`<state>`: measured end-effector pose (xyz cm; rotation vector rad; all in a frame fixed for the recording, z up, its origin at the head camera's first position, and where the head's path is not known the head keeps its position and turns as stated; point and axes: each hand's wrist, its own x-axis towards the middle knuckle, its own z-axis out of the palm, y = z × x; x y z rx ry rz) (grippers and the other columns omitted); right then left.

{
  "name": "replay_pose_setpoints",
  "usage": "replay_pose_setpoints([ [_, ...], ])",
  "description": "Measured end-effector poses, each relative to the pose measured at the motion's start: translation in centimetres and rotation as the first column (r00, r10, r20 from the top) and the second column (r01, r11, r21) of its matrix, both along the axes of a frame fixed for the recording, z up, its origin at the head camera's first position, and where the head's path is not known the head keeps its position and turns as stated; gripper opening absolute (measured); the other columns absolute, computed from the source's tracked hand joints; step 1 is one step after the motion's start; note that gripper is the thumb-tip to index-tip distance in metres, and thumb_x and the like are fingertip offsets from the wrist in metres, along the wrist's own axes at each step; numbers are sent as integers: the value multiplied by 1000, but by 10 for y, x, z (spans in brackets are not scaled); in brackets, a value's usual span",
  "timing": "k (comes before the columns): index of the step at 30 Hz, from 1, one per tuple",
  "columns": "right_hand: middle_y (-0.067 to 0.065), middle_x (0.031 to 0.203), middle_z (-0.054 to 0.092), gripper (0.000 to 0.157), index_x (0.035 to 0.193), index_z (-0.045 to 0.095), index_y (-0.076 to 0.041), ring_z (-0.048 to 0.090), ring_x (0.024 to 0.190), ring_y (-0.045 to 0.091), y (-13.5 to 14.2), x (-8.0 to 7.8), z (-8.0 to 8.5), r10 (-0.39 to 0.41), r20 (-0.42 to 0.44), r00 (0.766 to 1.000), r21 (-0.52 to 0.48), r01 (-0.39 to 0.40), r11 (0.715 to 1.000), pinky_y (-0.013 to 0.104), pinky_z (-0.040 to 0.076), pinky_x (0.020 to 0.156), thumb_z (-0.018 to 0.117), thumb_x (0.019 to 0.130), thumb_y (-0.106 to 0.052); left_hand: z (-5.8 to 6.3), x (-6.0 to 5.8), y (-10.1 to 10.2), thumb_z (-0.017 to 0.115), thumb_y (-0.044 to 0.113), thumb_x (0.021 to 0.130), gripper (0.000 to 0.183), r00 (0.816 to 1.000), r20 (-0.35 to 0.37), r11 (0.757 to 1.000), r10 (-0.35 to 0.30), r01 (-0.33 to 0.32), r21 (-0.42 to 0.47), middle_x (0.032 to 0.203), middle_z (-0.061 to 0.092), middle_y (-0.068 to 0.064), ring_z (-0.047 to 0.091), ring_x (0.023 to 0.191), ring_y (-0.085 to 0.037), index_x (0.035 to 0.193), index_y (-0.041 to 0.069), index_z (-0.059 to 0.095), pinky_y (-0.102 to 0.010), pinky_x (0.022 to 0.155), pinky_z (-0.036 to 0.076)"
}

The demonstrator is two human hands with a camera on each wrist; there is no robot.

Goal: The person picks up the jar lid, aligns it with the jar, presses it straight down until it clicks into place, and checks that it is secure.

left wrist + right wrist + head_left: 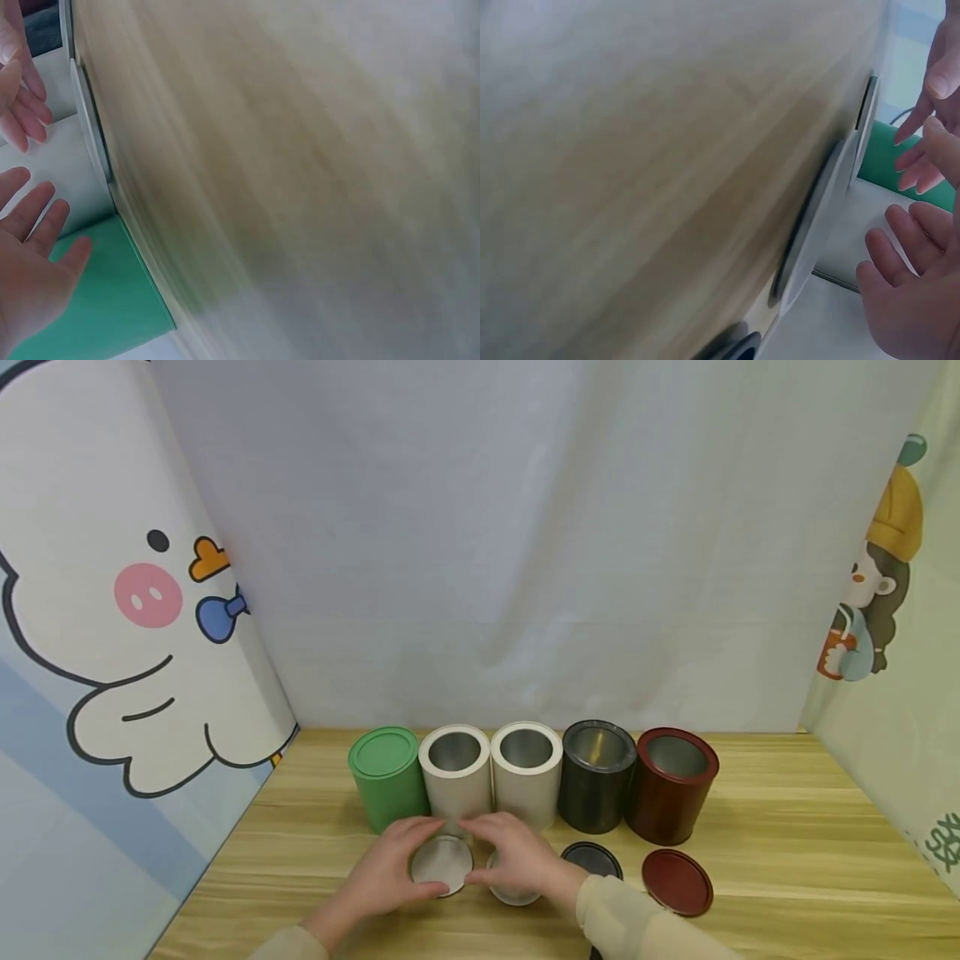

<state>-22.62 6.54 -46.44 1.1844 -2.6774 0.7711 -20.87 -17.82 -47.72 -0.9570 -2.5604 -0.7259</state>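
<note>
My left hand [386,870] and right hand [517,852] face each other with spread fingers, and neither grips anything. Between them lies a round white lid [442,866] on the table. A second white lid [514,893] sits partly hidden under my right hand. Just beyond the fingertips stand two white cans, the left one [459,795] and the right one [527,792], both uncovered. In the left wrist view, my left hand [34,274] overlaps the green can [112,300]. The right wrist view shows my right hand [915,285] with its fingers apart from the lids.
A green can [390,797] with its lid on stands leftmost in the row. To the right are an uncovered black can [596,797] and a dark red can [666,806]. Before them lie a black lid [592,857] and a dark red lid [677,882]. A curtain [525,543] hangs behind.
</note>
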Motion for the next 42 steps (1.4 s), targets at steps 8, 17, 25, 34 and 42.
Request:
replay_pose_setpoints([
  [8,5,126,66,59,130,66,-8,59,117,24,-1,-1,-9,-6,35,999,14,5,1000,36,46,101,85,79,-31,-5,-2,-6,91,36,66,75,999,-21,999,-34,33,-24,122,65,-10,59,112,-30,127,1,64,-47,92,51],
  [17,4,126,67,60,129,67,-10,61,115,22,2,-5,-15,-3,31,1000,73,1,997,34,47,98,85,78,-33,-11,-2,-13,89,39,69,75,996,82,997,-32,37,-63,124,64,-11,58,113,-31,129,1,63,-49,95,49],
  [25,3,131,64,61,130,66,-8,58,118,20,1,-4,-20,48,-29,998,137,-44,990,29,46,99,84,78,-34,-17,-2,-16,88,44,71,73,996,80,993,-32,41,-109,123,64,-14,59,113,-33,125,0,65,-49,96,48],
  [34,3,130,65,62,131,66,-10,57,115,21,-3,0,-21,37,-59,998,154,-28,988,30,49,94,84,78,-38,-19,-7,-22,88,39,73,68,994,82,991,-66,75,-108,124,64,-16,59,111,-32,123,-1,66,-48,94,49],
  [42,4,123,68,57,124,70,-9,60,112,20,-6,0,-21,36,-131,991,160,-15,987,30,51,92,84,78,-40,-19,-12,-25,87,36,74,59,995,61,989,-84,90,-120,116,68,-11,61,106,-27,117,0,70,-43,91,51],
])
